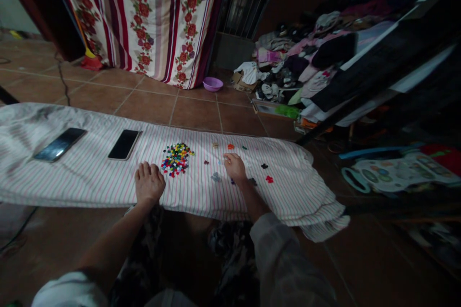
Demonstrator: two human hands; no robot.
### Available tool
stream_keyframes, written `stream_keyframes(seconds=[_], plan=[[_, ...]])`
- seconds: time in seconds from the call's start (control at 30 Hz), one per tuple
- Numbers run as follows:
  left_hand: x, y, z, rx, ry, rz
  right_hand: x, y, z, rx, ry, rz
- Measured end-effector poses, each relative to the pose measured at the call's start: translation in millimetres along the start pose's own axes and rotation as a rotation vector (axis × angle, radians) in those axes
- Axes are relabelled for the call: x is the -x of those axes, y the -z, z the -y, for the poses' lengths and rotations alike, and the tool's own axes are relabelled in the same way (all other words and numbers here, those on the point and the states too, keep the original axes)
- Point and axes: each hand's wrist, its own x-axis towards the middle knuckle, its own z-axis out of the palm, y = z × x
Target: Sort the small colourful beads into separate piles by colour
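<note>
A mixed pile of small coloured pieces (176, 158), perhaps beads, lies on the striped cloth (194, 192). Just left of its lower edge my left hand (149, 184) rests palm down, fingers lying flat and holding nothing. My right hand (236, 168) is over the sorted pieces, its fingers pinched together; whatever they hold is too small to make out. Around it sit little single-colour groups: orange pieces (231, 146), red pieces (269, 179), grey pieces (215, 177), black pieces (264, 166), dark green pieces (244, 147) and tan pieces (215, 145). My right hand and wrist partly cover others.
Two phones, a left one (60, 144) and a right one (124, 144), lie on the cloth at left. Beyond are a floral curtain (154, 19), a purple basin (212, 84) and a heap of clothes (298, 57). A dark bar (331, 117) slants along the right side.
</note>
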Motion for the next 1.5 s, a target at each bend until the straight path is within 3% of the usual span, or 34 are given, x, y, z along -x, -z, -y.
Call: stream_keyframes(seconds=[0.27, 0.43, 0.73, 1.5], plan=[[-0.2, -2.2, 0.2, 0.023, 0.005, -0.011, -2.7, -36.2, 69.5, 0.030, 0.202, 0.196], [0.0, -1.1, -0.2, 0.039, 0.003, -0.017, -12.7, -49.4, 96.5, 0.174, 0.167, 0.285], [-0.8, 2.0, -0.8, 0.043, 0.008, 0.005, -23.4, -60.0, 108.9, 0.283, 0.104, 0.317], [-0.1, 2.9, -0.4, 0.102, 0.013, 0.003, 4.0, -51.2, 142.4, 0.337, 0.103, 0.277]])
